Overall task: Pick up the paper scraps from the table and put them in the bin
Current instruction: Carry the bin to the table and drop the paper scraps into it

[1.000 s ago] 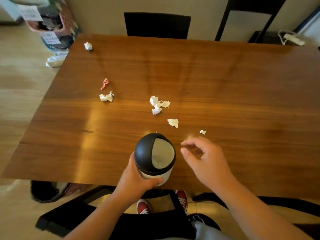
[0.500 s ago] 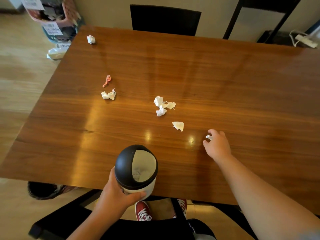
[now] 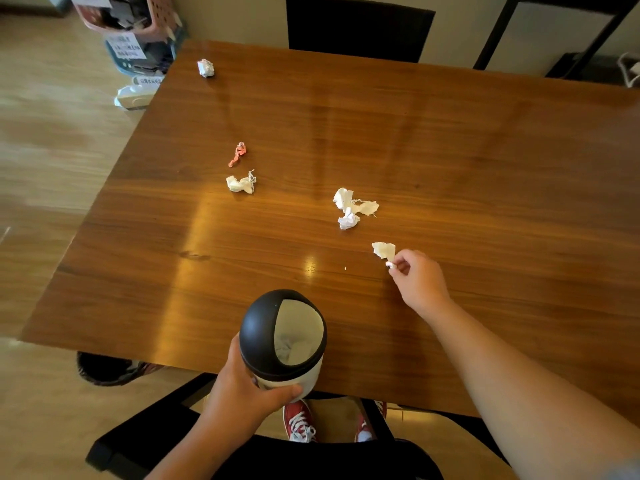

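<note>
My left hand [image 3: 242, 393] grips a small bin [image 3: 282, 341] with a black domed lid and a white body, held at the near edge of the wooden table [image 3: 485, 168]. Crumpled paper shows inside its opening. My right hand [image 3: 417, 280] pinches a tiny white scrap [image 3: 390, 264] in its fingertips, right beside a cream scrap [image 3: 383, 250] lying on the table. Further off lie a white cluster of scraps [image 3: 351, 207], a cream scrap [image 3: 240, 183], an orange twisted scrap [image 3: 238, 154] and a white ball [image 3: 205, 68] at the far left corner.
A black chair back [image 3: 358, 27] stands at the far side of the table. Baskets with clutter [image 3: 131, 29] sit on the floor at far left. Below the near edge I see a black seat [image 3: 311, 459] and red shoes [image 3: 299, 422].
My right hand reached out to the small scrap on the right, closed on it and moved left to the cream scrap. The bin in my left hand shifted slightly.
</note>
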